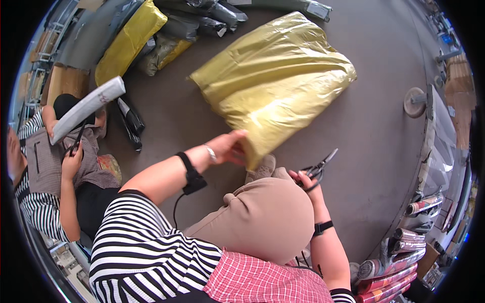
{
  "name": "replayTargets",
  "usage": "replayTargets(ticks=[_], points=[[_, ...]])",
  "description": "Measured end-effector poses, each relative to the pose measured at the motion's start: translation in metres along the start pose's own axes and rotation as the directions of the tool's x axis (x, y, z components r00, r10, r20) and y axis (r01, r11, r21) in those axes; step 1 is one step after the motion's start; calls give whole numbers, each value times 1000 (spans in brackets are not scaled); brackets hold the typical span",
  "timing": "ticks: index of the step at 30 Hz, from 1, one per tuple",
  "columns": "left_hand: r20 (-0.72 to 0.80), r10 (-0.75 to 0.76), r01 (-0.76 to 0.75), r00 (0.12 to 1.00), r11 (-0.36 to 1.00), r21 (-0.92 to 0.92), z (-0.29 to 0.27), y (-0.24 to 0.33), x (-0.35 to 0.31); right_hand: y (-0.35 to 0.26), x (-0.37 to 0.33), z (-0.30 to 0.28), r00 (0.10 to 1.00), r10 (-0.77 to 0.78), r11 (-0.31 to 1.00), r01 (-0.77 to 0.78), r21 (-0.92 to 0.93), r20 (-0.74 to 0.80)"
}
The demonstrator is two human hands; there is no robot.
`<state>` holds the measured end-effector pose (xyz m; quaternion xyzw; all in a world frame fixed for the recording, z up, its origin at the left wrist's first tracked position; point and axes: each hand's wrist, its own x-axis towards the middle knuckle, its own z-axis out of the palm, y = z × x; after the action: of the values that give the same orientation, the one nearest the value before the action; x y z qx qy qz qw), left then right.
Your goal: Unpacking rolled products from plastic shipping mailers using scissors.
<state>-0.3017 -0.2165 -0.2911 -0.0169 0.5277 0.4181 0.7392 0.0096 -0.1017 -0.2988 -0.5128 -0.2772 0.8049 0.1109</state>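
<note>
A large package in shiny yellow plastic wrap (283,76) stretches from my left hand toward the far side of the floor. Its near corner is in the grip of my left hand (230,148), with the fingers partly hidden behind the plastic. My right hand (307,182), beside my bent knee, is closed on a pair of black-handled scissors (323,164). Their blades point away from me to the right, apart from the package.
At left sits a person (70,156) holding a white roll (88,108) and scissors. Grey, black and yellow wrapped packages (177,30) lie at the far left. A caster wheel (415,102) stands at right, and rolled bundles (391,270) are stacked at lower right.
</note>
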Motion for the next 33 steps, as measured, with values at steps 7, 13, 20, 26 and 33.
replayTargets(ticks=[7,13,20,26,33], points=[[409,-169,44,897,953,299,92,4,55,-23,30,14,999,-1,926,21,378,-52],[57,916,-186,398,20,982,-29,62,87,-3,43,-17,976,147,920,-74,384,-162],[-391,568,-230,724,733,640,-128,68,95,-1,52,-26,969,137,979,-100,180,-204],[-365,145,37,919,893,448,-74,63,89,-37,45,-63,960,-77,962,143,234,-271],[52,3,-11,999,988,154,46,-7,102,-123,30,-194,875,-157,965,234,117,-458]])
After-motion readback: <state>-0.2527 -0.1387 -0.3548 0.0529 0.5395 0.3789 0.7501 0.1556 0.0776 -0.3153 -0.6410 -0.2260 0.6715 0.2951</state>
